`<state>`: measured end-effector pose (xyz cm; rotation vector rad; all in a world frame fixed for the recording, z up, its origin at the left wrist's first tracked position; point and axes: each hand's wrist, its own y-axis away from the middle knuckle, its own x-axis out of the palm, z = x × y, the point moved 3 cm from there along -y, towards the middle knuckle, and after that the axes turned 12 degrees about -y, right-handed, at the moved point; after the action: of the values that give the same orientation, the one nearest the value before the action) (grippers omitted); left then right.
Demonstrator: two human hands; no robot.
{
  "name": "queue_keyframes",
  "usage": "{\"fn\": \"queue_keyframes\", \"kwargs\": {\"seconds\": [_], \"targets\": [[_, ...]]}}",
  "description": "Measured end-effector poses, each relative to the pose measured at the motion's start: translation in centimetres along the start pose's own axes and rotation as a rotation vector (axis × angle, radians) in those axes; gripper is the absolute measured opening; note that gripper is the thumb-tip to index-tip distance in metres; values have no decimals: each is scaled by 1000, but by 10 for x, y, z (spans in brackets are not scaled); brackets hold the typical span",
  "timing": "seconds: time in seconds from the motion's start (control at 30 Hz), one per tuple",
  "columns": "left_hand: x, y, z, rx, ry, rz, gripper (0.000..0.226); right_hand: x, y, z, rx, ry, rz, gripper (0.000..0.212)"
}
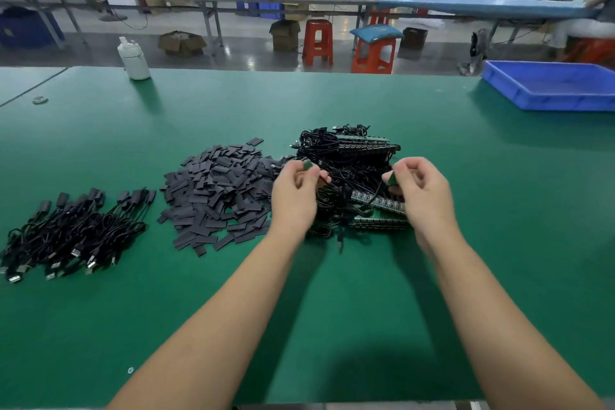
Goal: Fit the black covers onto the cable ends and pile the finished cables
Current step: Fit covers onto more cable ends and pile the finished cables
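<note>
Finished cables (71, 230) are lying at the table's left, loose black covers (219, 190) heaped beside. The left hand (294, 191) and right hand (422, 191) are each pinching a small green board end above the tangled uncovered cables (349, 156); pulling could be snagging neighbours.

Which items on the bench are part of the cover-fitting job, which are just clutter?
In the job:
loose black covers
uncovered cable tangle
finished cable pile
left hand and right hand, each pinching a small green piece

Lying about:
white bottle
blue tray
</note>
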<state>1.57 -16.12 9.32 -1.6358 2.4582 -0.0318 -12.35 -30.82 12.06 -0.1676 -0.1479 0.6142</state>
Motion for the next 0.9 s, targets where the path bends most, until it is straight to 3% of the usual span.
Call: {"fn": "queue_keyframes", "kwargs": {"seconds": [0.07, 0.13, 0.23, 0.33, 0.5, 0.6, 0.67, 0.73, 0.8, 0.87, 0.9], "targets": [[-10, -8, 6, -76, 206, -7, 6, -9, -6, 0, 105, -226, 25, 15], [-22, -14, 11, -131, 269, -83, 10, -16, -10, -2, 189, -425, 30, 16], [-36, -20, 18, -118, 261, -150, 12, -22, -17, -9, 246, -457, -23, 18], [-43, -19, 20, 19, 29, -151, 5, -22, -25, -24, 237, -322, -42, 21], [-44, -11, 20, 178, -275, -98, 8, -6, -26, -60, 205, 356, 54, 27], [-41, -5, 25, 173, -294, 9, 9, 2, -22, -80, 122, 583, 135, 21], [-38, -1, 27, 165, -327, 118, 9, 8, -22, -85, 105, 654, 118, 20], [-35, 1, 28, 155, -343, 235, 12, 15, -18, -84, 92, 697, 94, 32], [-33, 4, 27, 137, -296, 360, 11, 23, -12, -76, -36, 739, 76, 41], [-33, 7, 25, 113, -228, 455, 9, 37, -3, -63, -200, 705, 166, 35], [-33, 7, 23, 104, -189, 492, 12, 45, -1, -59, -187, 628, 265, 30]]}}
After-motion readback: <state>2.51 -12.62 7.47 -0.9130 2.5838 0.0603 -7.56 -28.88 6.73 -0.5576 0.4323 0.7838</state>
